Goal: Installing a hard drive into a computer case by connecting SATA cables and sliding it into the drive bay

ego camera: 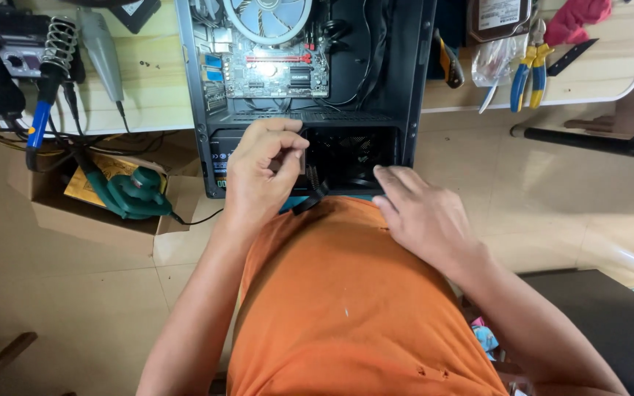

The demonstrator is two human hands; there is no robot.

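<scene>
- Floor [552, 191]: pale beige tiles with thin grout lines, evenly lit.
- Workbench [155, 88]: light wood top with a white edge and a rounded far corner.
- Cardboard box [60, 213]: open, on the floor under the bench.
- Dark flat furniture top [610, 315]: at lower right.
- Black metal bar [596, 143]: low along the floor by the bench's right end.

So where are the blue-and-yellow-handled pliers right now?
The blue-and-yellow-handled pliers lie at the head view's upper right, on the wooden bench, between a clear plastic bag and a red cloth.
</scene>
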